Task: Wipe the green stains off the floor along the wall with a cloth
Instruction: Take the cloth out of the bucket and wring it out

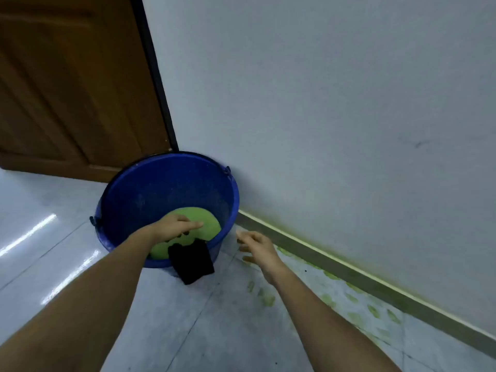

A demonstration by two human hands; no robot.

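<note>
Green stains [373,310] dot the pale tiled floor along the grey skirting board [349,269], and more blotches [266,298] lie nearer the middle. A blue bucket [134,200] stands against the wall and holds green liquid [200,220]. My left hand [174,228] is over the bucket's near side, its fingers closed on the top of a black cloth [192,261] that hangs down over the rim. My right hand [257,251] hovers just right of the bucket above the floor, fingers spread, with nothing in it.
The white wall [335,116] runs along the right, with a greenish tint just above the skirting. A brown wooden door [67,89] with a dark frame stands behind the bucket at the left. Glossy floor tiles [53,251] stretch to the left.
</note>
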